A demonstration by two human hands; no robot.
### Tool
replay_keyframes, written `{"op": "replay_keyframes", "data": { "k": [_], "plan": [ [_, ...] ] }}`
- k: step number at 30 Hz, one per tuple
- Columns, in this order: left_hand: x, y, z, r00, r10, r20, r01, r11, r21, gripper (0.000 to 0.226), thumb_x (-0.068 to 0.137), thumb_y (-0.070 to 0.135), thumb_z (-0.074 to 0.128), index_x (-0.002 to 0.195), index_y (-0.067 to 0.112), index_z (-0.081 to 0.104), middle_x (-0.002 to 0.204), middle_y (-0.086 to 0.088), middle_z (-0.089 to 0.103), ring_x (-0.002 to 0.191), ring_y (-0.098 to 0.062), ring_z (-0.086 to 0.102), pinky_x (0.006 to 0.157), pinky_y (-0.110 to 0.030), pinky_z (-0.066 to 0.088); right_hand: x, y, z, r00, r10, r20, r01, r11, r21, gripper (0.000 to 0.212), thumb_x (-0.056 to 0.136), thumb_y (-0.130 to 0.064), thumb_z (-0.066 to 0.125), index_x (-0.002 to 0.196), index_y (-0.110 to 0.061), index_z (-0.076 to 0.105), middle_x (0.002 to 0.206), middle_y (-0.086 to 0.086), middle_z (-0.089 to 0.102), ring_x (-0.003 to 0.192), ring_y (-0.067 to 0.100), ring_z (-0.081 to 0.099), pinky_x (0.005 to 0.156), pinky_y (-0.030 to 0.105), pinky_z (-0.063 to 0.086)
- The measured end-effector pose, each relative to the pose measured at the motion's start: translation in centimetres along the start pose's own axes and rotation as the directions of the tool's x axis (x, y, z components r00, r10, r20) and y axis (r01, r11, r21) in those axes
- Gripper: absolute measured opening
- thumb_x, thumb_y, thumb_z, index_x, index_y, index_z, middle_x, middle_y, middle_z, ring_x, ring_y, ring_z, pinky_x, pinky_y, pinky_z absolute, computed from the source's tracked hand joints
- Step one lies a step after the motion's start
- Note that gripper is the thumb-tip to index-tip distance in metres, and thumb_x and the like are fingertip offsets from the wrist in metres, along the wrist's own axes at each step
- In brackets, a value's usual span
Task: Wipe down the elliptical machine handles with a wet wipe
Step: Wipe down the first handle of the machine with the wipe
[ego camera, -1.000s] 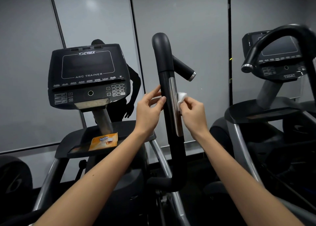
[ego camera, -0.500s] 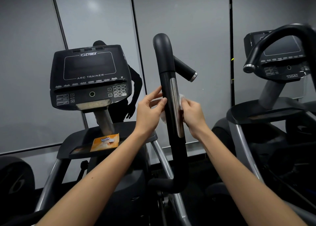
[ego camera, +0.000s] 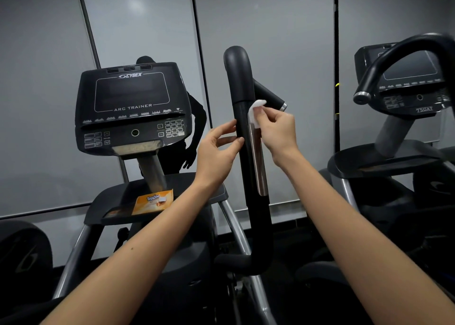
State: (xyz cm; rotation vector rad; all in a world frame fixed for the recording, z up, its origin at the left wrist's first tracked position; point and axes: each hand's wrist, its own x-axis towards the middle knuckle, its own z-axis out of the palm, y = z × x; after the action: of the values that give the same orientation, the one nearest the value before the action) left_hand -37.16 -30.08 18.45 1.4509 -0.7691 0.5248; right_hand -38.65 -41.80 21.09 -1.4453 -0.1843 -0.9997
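A wet wipe (ego camera: 256, 113) is pressed against the upright elliptical handle (ego camera: 242, 117).
It is pinched by the right hand (ego camera: 278, 130); the handle's other side is touched by the left hand's (ego camera: 216, 152) relaxed fingers.

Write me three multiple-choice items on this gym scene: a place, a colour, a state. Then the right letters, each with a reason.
1. Where does the orange packet lie?
A. on the floor
B. on the tray below the console
C. on a seat

2. What colour is the wipe?
A. white
B. blue
C. yellow

3. What is the right hand doing?
A. hanging idle
B. gripping the console
C. pinching the wipe against the handle

1 B: the orange packet rests on the dark tray.
2 A: the wipe shows white.
3 C: its fingers pinch the wipe on the handle.
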Motion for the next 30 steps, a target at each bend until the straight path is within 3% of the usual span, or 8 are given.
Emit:
{"op": "replay_keyframes", "data": {
  "k": [3, 6, 9, 12, 16, 22, 26, 30],
  "plan": [
    [-0.3, 0.6, 0.1, 0.999, -0.048, 0.006, 0.048, 0.996, -0.068, 0.022, 0.089, 0.007, 0.059, 0.107, 0.019, 0.064, 0.099, -0.001, 0.069, 0.086, -0.006, 0.067, 0.082, -0.03, 0.057, -0.6, 1.2, -0.9, 0.99, 0.14, 0.034, -0.142, 0.989, 0.048, 0.034, 0.094, -0.026, 0.054, 0.076, -0.001, 0.069, 0.076, 0.027, 0.067, 0.066, 0.021, 0.055, 0.072, 0.043, 0.055],
    [-0.2, 1.0, -0.1, 0.997, -0.072, 0.023, 0.074, 0.992, -0.1, 0.012, 0.09, 0.012, 0.059, 0.098, 0.014, 0.067, 0.087, 0.002, 0.069, 0.079, -0.002, 0.067, 0.078, -0.029, 0.058, -1.6, 1.7, -2.2, 0.988, 0.136, 0.071, -0.141, 0.988, 0.065, 0.011, 0.085, -0.02, 0.067, 0.08, -0.01, 0.069, 0.074, 0.003, 0.065, 0.069, 0.011, 0.059, 0.068, 0.025, 0.051],
    [0.0, 1.0, -0.4, 0.995, -0.087, 0.042, 0.09, 0.993, -0.075, 0.007, 0.086, 0.015, 0.063, 0.089, 0.012, 0.069, 0.088, -0.002, 0.069, 0.084, -0.009, 0.068, 0.082, -0.035, 0.058, -2.0, 1.0, -2.7, 0.987, 0.11, 0.117, -0.119, 0.99, 0.073, 0.012, 0.077, -0.015, 0.075, 0.079, -0.017, 0.064, 0.075, 0.001, 0.059, 0.067, 0.01, 0.057, 0.056, 0.017, 0.048],
    [0.1, 1.1, -0.7, 0.994, -0.088, 0.069, 0.09, 0.995, -0.031, 0.006, 0.084, 0.015, 0.066, 0.079, 0.013, 0.068, 0.085, -0.002, 0.068, 0.079, -0.009, 0.067, 0.078, -0.029, 0.058, -1.8, -0.3, -2.5, 0.977, 0.047, 0.207, -0.065, 0.995, 0.078, 0.002, 0.084, -0.014, 0.067, 0.084, -0.015, 0.066, 0.076, 0.001, 0.064, 0.065, 0.005, 0.06, 0.056, 0.016, 0.049],
    [0.8, 1.0, -1.2, 0.986, -0.166, -0.006, 0.166, 0.985, 0.041, 0.015, 0.085, 0.013, 0.066, 0.07, 0.011, 0.063, 0.058, 0.002, 0.056, 0.049, -0.002, 0.053, 0.059, -0.023, 0.057, -1.5, -0.8, -2.9, 0.956, 0.008, 0.295, -0.019, 0.999, 0.034, 0.02, 0.093, -0.003, 0.052, 0.097, -0.015, 0.067, 0.075, -0.001, 0.062, 0.057, -0.001, 0.057, 0.057, 0.014, 0.047],
    [2.9, 1.3, -1.1, 0.929, -0.342, -0.143, 0.348, 0.937, 0.021, 0.011, 0.084, 0.007, 0.062, 0.074, 0.006, 0.059, 0.056, -0.005, 0.055, 0.041, -0.014, 0.05, 0.039, -0.019, 0.044, -1.8, 0.0, -3.6, 0.982, 0.0, 0.188, 0.003, 1.0, -0.015, 0.026, 0.087, 0.0, 0.058, 0.088, -0.024, 0.067, 0.07, -0.003, 0.055, 0.063, 0.008, 0.05, 0.056, 0.015, 0.046],
    [4.6, 2.4, 0.5, 0.914, -0.374, -0.158, 0.347, 0.921, -0.178, 0.01, 0.09, 0.009, 0.057, 0.099, 0.003, 0.058, 0.081, -0.007, 0.065, 0.063, -0.013, 0.066, 0.054, -0.02, 0.055, -2.1, 1.0, -3.8, 0.986, 0.041, 0.164, -0.039, 0.999, -0.014, 0.019, 0.086, -0.007, 0.063, 0.097, -0.023, 0.064, 0.077, -0.003, 0.057, 0.076, 0.012, 0.056, 0.066, 0.022, 0.051],
    [4.0, 1.3, 2.0, 0.949, -0.237, -0.209, 0.204, 0.965, -0.166, 0.018, 0.093, 0.016, 0.053, 0.11, 0.017, 0.048, 0.101, -0.006, 0.065, 0.093, -0.021, 0.065, 0.084, -0.034, 0.054, -2.7, 1.8, -3.9, 0.974, 0.075, 0.215, -0.08, 0.997, 0.018, 0.024, 0.088, -0.007, 0.061, 0.11, -0.016, 0.063, 0.091, -0.001, 0.065, 0.082, 0.014, 0.064, 0.079, 0.031, 0.056]
  ]
}}
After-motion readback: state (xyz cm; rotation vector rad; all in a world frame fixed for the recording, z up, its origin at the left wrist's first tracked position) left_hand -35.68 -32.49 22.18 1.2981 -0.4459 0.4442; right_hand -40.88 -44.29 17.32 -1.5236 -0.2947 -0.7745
